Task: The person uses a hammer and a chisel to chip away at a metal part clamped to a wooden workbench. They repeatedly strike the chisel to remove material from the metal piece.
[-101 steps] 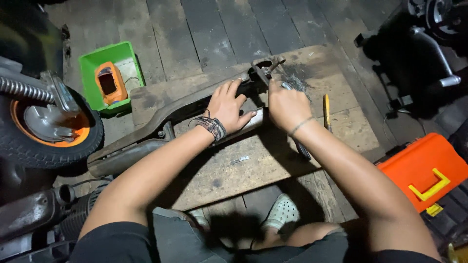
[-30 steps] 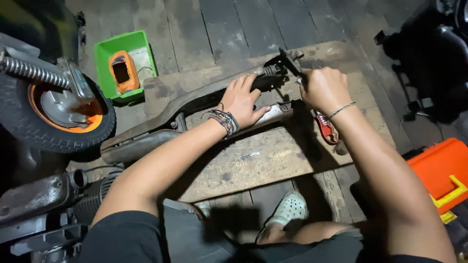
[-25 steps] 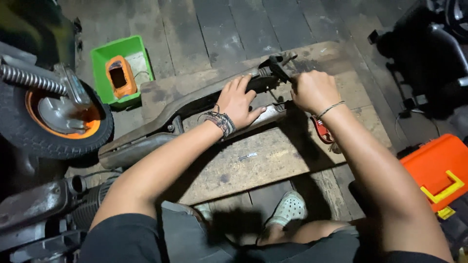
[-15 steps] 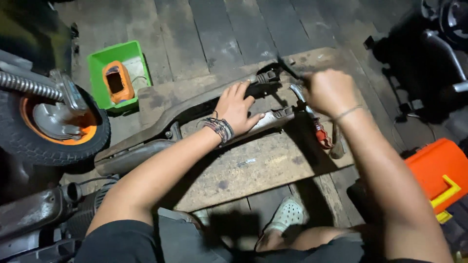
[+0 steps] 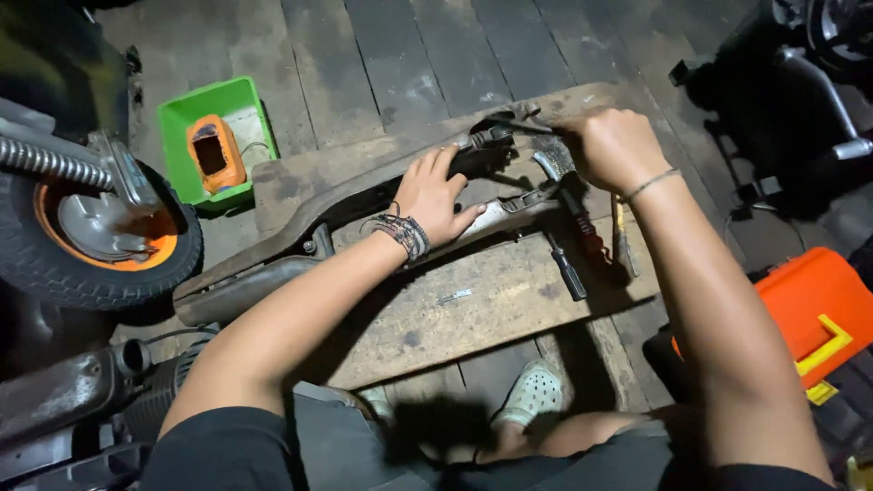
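My left hand, with a braided band at the wrist, lies flat on a long dark metal part that rests slantwise across a worn wooden board. My right hand is a closed fist at the part's far end, and a thin dark tool sticks out of it to the left. Just below that fist a hammer with a red grip lies on the board. Beside it are a black-handled screwdriver and a yellow-handled tool.
A green box holding an orange object sits on the plank floor at the back left. A tyre with an orange rim stands left, an orange toolbox right, dark machinery back right. My foot in a pale shoe is under the board.
My right hand has moved from beside the left hand up to the far end of the metal part and closed on the thin tool. My left hand stays on the part.
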